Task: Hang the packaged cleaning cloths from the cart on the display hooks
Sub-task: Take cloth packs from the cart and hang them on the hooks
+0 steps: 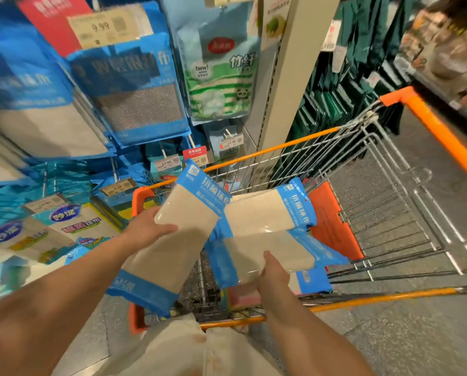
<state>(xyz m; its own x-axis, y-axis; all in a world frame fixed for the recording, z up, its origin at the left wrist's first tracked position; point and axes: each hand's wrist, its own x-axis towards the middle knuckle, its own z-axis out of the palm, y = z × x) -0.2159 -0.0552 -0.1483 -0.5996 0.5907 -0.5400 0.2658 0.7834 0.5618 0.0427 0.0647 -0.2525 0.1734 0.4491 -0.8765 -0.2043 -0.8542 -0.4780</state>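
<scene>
My left hand (pixel 148 229) grips a beige cleaning cloth pack with blue ends (pixel 178 240), held tilted above the cart's near-left corner. My right hand (pixel 273 272) holds a second beige and blue pack (pixel 275 253) low over the cart. A third pack of the same kind (pixel 267 210) lies just behind it, resting on the others in the orange-rimmed wire cart (pixel 376 207). The display hooks stand at the left, filled with hanging blue cloth packs (pixel 134 85); the bare hook ends are hidden behind price tags.
A green-striped pack (pixel 221 77) hangs beside a beige shelf upright (pixel 289 77). Lower shelf rows hold more packs and price tags (pixel 167 162). Dark green goods (pixel 362 63) hang beyond the cart. Grey floor lies at the right.
</scene>
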